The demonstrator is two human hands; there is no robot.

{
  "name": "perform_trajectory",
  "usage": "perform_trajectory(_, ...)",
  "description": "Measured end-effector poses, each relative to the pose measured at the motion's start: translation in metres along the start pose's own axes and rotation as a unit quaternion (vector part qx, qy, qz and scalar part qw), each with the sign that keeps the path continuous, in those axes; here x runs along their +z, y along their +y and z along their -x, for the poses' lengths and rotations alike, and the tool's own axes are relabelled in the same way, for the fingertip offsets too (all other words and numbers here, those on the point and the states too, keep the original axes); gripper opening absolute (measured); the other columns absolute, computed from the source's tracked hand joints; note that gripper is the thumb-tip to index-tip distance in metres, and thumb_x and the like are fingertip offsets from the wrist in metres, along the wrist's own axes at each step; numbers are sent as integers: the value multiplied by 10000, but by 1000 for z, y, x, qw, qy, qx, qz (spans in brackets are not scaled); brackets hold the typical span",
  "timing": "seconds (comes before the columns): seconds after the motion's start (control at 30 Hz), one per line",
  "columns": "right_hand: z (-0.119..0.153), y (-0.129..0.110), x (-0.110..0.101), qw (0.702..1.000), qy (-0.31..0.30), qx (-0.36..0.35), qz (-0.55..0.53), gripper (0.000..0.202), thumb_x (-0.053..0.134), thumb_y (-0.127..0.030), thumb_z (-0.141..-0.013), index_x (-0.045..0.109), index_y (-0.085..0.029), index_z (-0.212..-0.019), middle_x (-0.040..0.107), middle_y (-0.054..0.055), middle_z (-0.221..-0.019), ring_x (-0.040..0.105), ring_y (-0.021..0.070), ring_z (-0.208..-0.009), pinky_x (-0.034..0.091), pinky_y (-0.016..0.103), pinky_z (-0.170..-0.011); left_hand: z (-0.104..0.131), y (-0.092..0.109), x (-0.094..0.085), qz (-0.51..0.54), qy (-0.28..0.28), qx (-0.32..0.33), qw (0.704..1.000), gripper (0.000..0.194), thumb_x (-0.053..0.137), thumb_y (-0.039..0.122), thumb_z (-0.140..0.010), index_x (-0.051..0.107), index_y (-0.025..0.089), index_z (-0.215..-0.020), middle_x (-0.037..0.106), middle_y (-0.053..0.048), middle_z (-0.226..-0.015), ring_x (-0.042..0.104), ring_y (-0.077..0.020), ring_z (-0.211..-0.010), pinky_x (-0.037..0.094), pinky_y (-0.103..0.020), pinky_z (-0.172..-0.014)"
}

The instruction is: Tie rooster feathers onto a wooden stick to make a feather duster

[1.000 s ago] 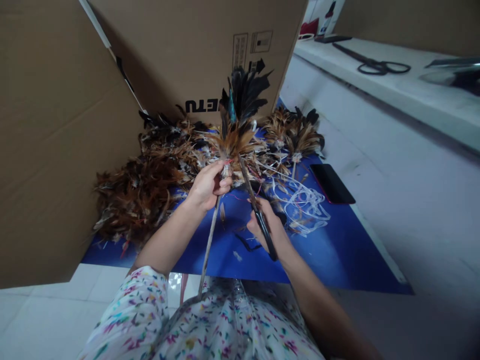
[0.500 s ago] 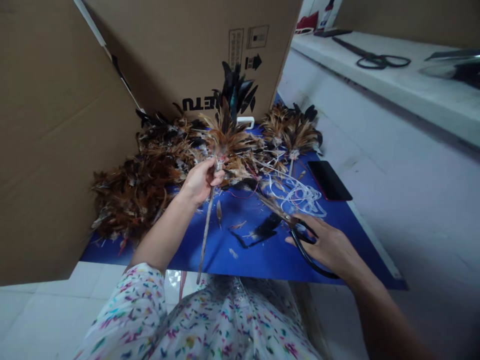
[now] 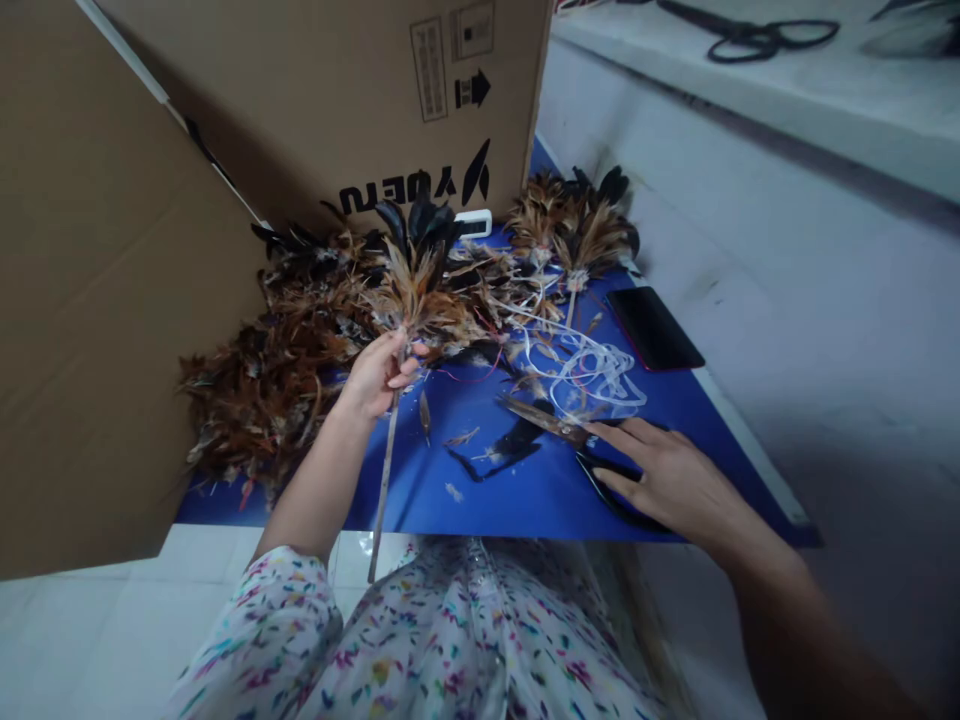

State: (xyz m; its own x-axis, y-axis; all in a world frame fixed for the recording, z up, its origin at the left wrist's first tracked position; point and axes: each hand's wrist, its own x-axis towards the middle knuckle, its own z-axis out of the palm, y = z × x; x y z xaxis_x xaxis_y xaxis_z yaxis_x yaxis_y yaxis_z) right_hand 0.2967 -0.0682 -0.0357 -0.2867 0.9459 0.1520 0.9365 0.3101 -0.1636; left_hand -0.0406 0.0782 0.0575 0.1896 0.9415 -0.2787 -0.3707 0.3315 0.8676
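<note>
My left hand (image 3: 382,373) is closed around the stick of a feather duster (image 3: 416,270), just under its brown and black plumes. The thin bare stick (image 3: 384,480) slants down past the table's front edge. On the blue table (image 3: 420,500) lies a pair of scissors (image 3: 551,420) with black handles, blades toward the left. My right hand (image 3: 652,470) rests over those handles with its fingers stretched out, not wrapped round them. Loose feathers (image 3: 517,440) lie beside the blades, and a tangle of white plastic strips (image 3: 592,370) sits just behind them.
A big heap of brown feathers (image 3: 270,380) spreads across the left side. Cardboard (image 3: 300,110) stands behind and at left. Finished-looking dusters (image 3: 577,240) and a phone (image 3: 654,328) lie at right. Other scissors (image 3: 750,35) rest on a white ledge (image 3: 825,110).
The scissors, held raised by the handles before, now lie on the table, and my right hand's fingers have loosened and straightened. My left hand has lowered the duster slightly. The view has shifted.
</note>
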Motion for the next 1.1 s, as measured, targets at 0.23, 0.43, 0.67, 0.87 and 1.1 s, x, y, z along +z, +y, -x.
perform_trajectory(0.23, 9, -7, -18, 1000, 0, 21, 17, 345, 562, -390, -894, 688, -211, -1161, 705, 114, -1110, 619, 325, -999, 489, 491, -873, -6, 4, -19, 8, 40, 50, 998, 144, 477, 163, -931, 561, 115, -825, 600, -30, -665, 382, -10, -402, 185, -106, -330)
perform_trajectory(0.43, 2, -16, -45, 996, 37, 14, -76, 355, 488, -426, -930, 710, -247, -1142, 731, 107, -1058, 663, 345, -968, 499, 545, -897, -5, 13, -28, 48, 49, 33, 997, 245, 412, 225, -979, 610, 95, -922, 550, -2, -640, 365, 0, -401, 197, -97, -323)
perform_trajectory(0.67, -74, -40, -65, 974, 41, -33, -220, 279, 487, -339, -932, 737, -244, -1012, 751, 51, -1005, 706, 234, -936, 540, 388, -872, -9, 9, -46, 80, 51, 5, 995, 235, 474, 254, -965, 633, 90, -913, 535, 11, -633, 348, 12, -389, 194, -84, -310)
perform_trajectory(0.87, -188, -41, -31, 974, -10, 8, -224, 263, 534, -193, -846, 761, -199, -979, 750, 44, -892, 693, 216, -872, 509, 373, -861, -20, -5, -51, 80, 50, -12, 995, 245, 411, 206, -982, 610, 77, -921, 546, 3, -619, 354, 11, -379, 172, -81, -314)
perform_trajectory(1.1, -264, -44, 14, 980, -35, 98, -170, 117, 619, -170, -779, 730, -162, -816, 676, 51, -744, 660, 235, -857, 491, 369, -864, -23, -8, -49, 88, 70, -19, 993, 254, 390, 190, -984, 598, 72, -896, 541, 0, -584, 347, 5, -364, 163, -86, -314)
